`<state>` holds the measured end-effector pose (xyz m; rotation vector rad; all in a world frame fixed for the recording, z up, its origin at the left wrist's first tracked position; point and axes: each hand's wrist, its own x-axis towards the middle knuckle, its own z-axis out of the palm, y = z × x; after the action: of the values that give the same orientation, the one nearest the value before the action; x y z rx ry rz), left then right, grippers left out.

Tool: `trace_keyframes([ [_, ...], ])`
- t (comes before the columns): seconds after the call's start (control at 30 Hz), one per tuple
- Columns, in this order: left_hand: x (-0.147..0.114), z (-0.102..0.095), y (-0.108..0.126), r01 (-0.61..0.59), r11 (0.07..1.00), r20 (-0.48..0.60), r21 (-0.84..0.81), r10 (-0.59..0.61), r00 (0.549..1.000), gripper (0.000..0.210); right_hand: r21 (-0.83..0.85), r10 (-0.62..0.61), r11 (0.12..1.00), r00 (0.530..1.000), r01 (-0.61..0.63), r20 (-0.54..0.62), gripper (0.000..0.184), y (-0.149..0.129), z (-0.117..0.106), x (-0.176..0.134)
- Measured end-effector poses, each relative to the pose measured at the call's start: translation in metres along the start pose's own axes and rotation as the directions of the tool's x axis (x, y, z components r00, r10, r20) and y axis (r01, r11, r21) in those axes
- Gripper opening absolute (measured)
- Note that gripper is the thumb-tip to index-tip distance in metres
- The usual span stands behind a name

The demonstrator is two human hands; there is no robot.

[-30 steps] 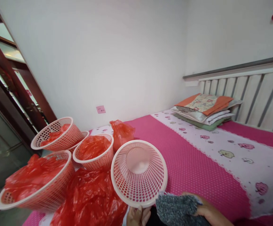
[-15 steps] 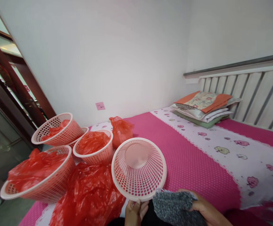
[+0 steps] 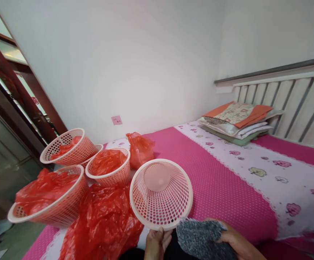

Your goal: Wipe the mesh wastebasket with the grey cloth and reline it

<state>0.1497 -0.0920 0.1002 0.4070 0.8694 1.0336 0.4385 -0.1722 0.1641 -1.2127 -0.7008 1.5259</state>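
1. light soft, fairly even; wall [image 3: 146, 72] palest mid-picture, greyer toward top.
2. small glints on crumpled red bag [image 3: 105, 220]; faint bright spot inside near basket [image 3: 159, 178].
3. left edge dim; warm glow in pane [image 3: 14, 55].
4. wide-angle distortion: door frame [image 3: 42, 94] leans; bedspread [image 3: 213, 187] smeared lower right.

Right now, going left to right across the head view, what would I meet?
Near-left basket holding red plastic, pink wall square, upright red bag, central basket in the left hand, grey cloth in the right hand, white slats.
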Motion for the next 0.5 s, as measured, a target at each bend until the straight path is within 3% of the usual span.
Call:
trace_keyframes([
  [0.17,-0.006,0.008,0.003,0.014,1.0,-0.069,-0.022,-0.015,0.998,0.04,0.165,0.092,0.982,0.996,-0.093,0.017,0.054,0.01,-0.01,-0.003],
  [0.37,-0.008,0.012,0.009,0.011,0.999,-0.101,-0.035,-0.014,0.995,0.069,0.247,0.073,0.965,0.994,-0.092,0.084,0.044,0.006,-0.004,-0.005],
  [0.5,0.007,0.0,0.0,0.027,0.999,-0.128,-0.02,-0.029,0.991,0.057,0.212,0.06,0.973,0.985,-0.094,0.16,0.041,-0.004,0.005,-0.005],
])
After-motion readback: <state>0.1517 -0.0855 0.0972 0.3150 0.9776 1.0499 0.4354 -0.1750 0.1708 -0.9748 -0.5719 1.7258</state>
